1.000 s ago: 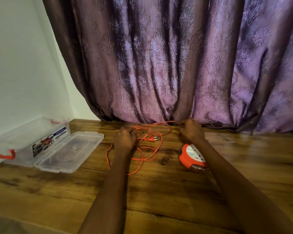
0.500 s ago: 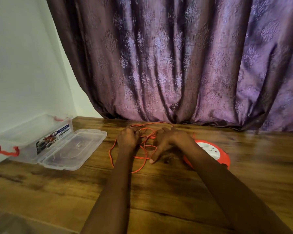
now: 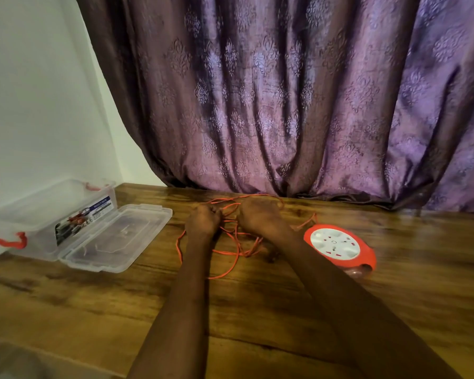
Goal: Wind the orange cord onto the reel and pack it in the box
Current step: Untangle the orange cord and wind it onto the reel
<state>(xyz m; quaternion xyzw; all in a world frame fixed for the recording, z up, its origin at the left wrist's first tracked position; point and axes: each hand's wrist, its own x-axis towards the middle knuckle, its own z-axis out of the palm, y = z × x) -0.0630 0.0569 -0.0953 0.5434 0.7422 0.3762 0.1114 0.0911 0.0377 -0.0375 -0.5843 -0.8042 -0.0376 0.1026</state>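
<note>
A thin orange cord (image 3: 234, 248) lies in loose tangled loops on the wooden table (image 3: 257, 310), near the curtain. My left hand (image 3: 203, 221) grips strands of it with curled fingers. Just to the right, my right hand (image 3: 257, 216) is curled over more strands of the same tangle. The orange reel (image 3: 340, 246), with a white socket face, lies flat to the right of my right forearm, and a length of cord runs to it. The clear plastic box (image 3: 52, 214) with red latches stands open at the far left, its lid (image 3: 118, 237) folded out flat.
A purple patterned curtain (image 3: 285, 105) hangs along the table's back edge. A white wall (image 3: 39, 105) is on the left behind the box. Bare wood stretches in front of my arms and to the right of the reel.
My right hand has moved left from beside the reel to the tangle next to my left hand. The reel now lies flat and in full view.
</note>
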